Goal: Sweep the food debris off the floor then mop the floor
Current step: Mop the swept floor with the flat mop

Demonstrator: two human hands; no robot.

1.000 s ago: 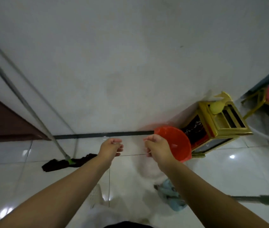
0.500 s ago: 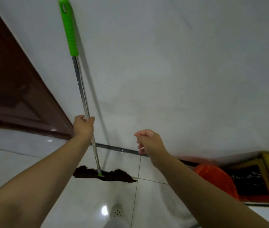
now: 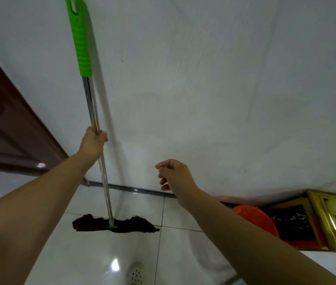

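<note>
Green-gripped mop point(image 3: 93, 124) upright by wall, dark head flat on tile floor point(image 3: 101, 254); left hand point(image 3: 93, 141) grips its metal shaft, right hand point(image 3: 174, 175) loose, empty.

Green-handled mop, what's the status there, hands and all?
Left hand grips the metal pole of the green-handled mop. Right hand free, fingers loosely curled. Dark mop head on the white tiled floor. Nothing blocking.

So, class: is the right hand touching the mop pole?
Apart. The head view shows the right hand hanging free, wall visible between it and the mop pole, which only the left hand grips.
</note>
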